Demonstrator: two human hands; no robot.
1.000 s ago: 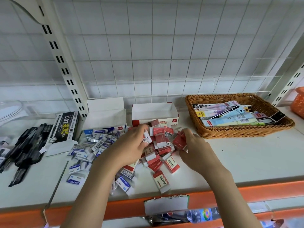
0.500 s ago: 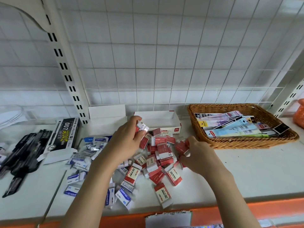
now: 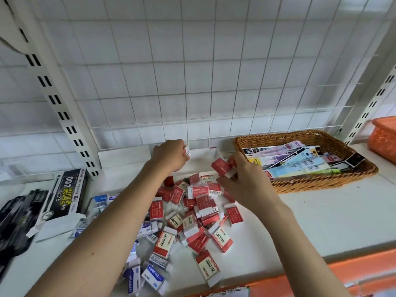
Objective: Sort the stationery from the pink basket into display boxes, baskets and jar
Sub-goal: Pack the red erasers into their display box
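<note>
Currently heaped at the shelf's centre: red-and-white erasers (image 3: 194,219), loose and overlapping, some face up showing "2B". Just behind the heap, at 12 o'clock, a white display box (image 3: 211,154) with a red edge, open at the top. Over that box's left part, left hand (image 3: 170,155), fingers curled round one small eraser (image 3: 187,150), only its white end and barcode showing. At 1 o'clock from the heap, right hand (image 3: 242,181), fingers pinching a couple of red erasers (image 3: 221,167), held above the pile, near the box's front edge. Spilling out at 7 o'clock, partly under the left forearm, blue-and-white erasers (image 3: 153,275) marked "ERASER". Further out at 9 o'clock, a black pen box (image 3: 66,194) printed "007", flap open, with dark pens (image 3: 15,219) blurred beside it. At 2 o'clock, a wicker basket (image 3: 317,185) holding long flat packets (image 3: 300,161). Past that, at the frame's right edge, part of an orange-pink basket (image 3: 383,140). Behind everything, a white wire grid panel (image 3: 192,71). Underneath everything, a white shelf (image 3: 321,221) with an orange front strip.
</note>
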